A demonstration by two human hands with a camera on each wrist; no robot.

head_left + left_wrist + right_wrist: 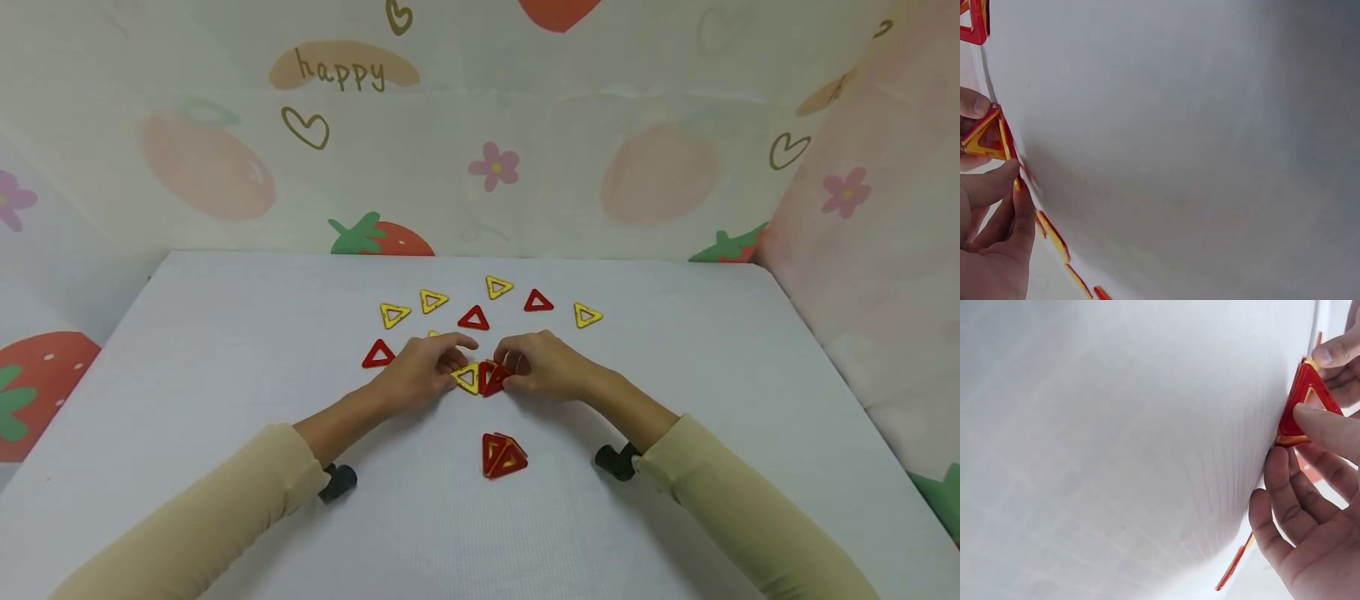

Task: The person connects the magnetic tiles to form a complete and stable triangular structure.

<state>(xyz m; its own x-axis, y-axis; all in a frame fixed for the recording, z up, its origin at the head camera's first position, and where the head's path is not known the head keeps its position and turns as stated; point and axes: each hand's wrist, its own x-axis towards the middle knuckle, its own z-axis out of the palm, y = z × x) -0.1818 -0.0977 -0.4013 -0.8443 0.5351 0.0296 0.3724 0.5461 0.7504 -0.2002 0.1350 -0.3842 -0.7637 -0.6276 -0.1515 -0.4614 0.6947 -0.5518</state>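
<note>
My left hand point(420, 371) pinches a yellow triangular tile point(476, 379) between thumb and fingers. Its right edge meets a small cluster of red and yellow triangular tiles point(491, 380), which my right hand point(551, 364) grips from the other side. In the right wrist view the right thumb lies across the red face point(1300, 406) of this cluster, fingers behind it. Seen from the left wrist, the cluster point(977, 150) is tilted up and the pinched tile is nearly edge-on. Nearer me on the table stands a red and yellow pyramid point(504, 460) of such tiles.
Beyond the hands, loose tiles lie scattered: several yellow ones, such as one at the right point(581, 321), and red ones, such as one at the left point(370, 362). One yellow tile point(433, 333) is partly hidden behind the left hand. Everything rests on a white table point(262, 333).
</note>
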